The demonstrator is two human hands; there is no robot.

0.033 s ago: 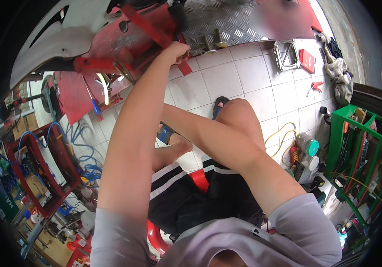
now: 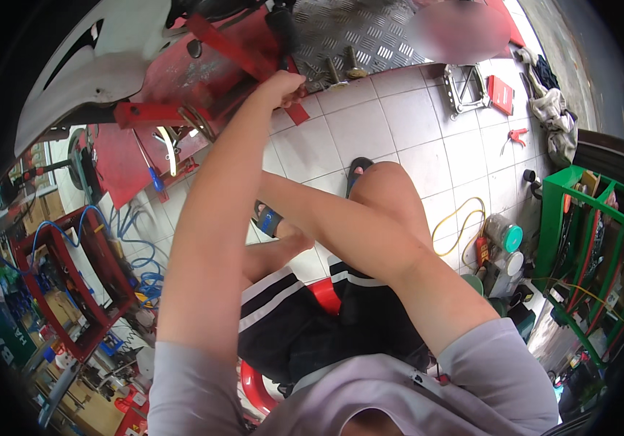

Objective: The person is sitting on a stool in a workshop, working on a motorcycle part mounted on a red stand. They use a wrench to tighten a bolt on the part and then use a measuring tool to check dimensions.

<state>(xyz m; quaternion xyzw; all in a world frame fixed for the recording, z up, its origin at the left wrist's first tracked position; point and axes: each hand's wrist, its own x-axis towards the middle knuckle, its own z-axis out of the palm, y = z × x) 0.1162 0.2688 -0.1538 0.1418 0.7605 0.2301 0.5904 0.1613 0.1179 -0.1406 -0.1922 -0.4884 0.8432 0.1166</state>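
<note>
My left arm reaches up to a red metal frame (image 2: 236, 52) at the edge of a red lift platform. There my left hand (image 2: 284, 89) has its fingers curled in beside a short red bar (image 2: 297, 113). What the fingers hold, if anything, is hidden. My right forearm (image 2: 326, 211) crosses to the left and passes behind my left forearm, which hides the right hand. Just right of my left hand, two bolt-like metal parts (image 2: 355, 64) stand on the treadplate (image 2: 392, 40). White bodywork (image 2: 116, 54) overhangs at the upper left.
A blue-handled screwdriver (image 2: 155, 178) lies at the left. At the right are a metal bracket (image 2: 464, 91), a red box (image 2: 501, 95), red-handled pliers (image 2: 517, 136) and a green rack (image 2: 555, 211). Blue hose (image 2: 148, 280) coils by a dark red frame (image 2: 72, 327).
The whole view has shifted slightly. My left hand keeps its place by the red bar, and the right hand stays hidden.
</note>
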